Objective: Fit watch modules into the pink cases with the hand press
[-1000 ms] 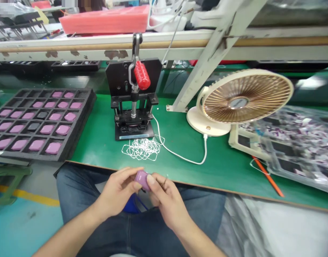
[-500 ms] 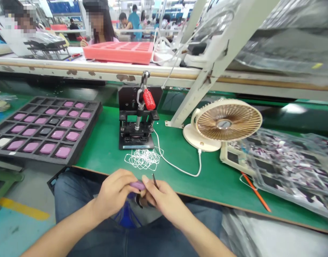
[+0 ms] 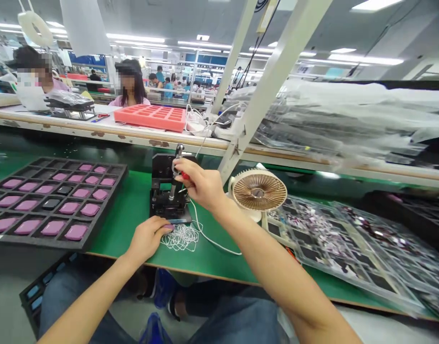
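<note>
My left hand is low in front of a black toggle-clamp press. Its fingers are closed on a small purple case, mostly hidden by them. Just beside it a tangle of thin white rings lies on the green table. Up at the press, my right hand is wrapped round the red handle, and only a bit of red shows. A thin pointed piece sticks out below those fingers; I cannot make out what it is.
On the left lies a black compartment tray of purple cases. A cream fan stands right of the press, its white cable crossing the table. Clear plastic trays with small parts lie at right. A shelf holds a red tray; people sit beyond.
My hands were together at the table edge with the purple case and a dark thin tool. They have parted: the left moved forward with the case, the right rose to the red handle. The view tilted up.
</note>
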Motion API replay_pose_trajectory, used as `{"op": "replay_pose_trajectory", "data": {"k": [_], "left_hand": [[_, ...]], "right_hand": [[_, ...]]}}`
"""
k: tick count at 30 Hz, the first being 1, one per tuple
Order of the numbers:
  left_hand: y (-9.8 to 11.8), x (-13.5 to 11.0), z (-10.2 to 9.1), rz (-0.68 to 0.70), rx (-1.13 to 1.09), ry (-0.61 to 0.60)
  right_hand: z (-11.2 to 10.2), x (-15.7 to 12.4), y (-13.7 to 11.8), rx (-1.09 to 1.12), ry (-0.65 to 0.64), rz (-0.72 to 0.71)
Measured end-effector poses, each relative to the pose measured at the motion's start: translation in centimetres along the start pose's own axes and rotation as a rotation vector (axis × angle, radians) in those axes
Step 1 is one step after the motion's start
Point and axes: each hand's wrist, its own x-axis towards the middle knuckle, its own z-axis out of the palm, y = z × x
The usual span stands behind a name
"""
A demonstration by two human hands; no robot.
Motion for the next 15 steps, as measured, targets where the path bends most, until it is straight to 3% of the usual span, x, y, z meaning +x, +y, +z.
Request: {"op": "replay_pose_trajectory", "data": {"k": [4, 6, 7, 9, 11, 13, 15], "left_hand": [[-0.2, 0.2, -0.7, -0.04, -0.024, -0.022], [-0.1, 0.0, -1.7, -0.063, -0.048, 0.009], [0.0, -0.2, -2.3, -0.079, -0.058, 0.041], [0.3, -1.0, -3.6, -0.125, -0.081, 0.12], [0.4, -2.2, -4.6, -0.174, -0.114, 0.187], [0.5, -3.3, -5.1, -0.211, -0.152, 0.226], [0.6, -4.2, -5.3, -0.231, -0.176, 0.239]], "right_hand": [[-1.0, 3.4, 0.4, -0.002, 0.218, 0.197], [-1.3, 3.5, 0.1, -0.059, 0.321, 0.247], [-1.2, 2.6, -0.3, -0.085, 0.297, 0.261], [-0.2, -1.0, -1.5, -0.108, 0.094, 0.273], [1.6, -5.8, -2.6, -0.104, -0.211, 0.254], [3.9, -9.8, -2.9, -0.093, -0.381, 0.248], [6.0, -11.9, -2.2, -0.09, -0.483, 0.269]]}}
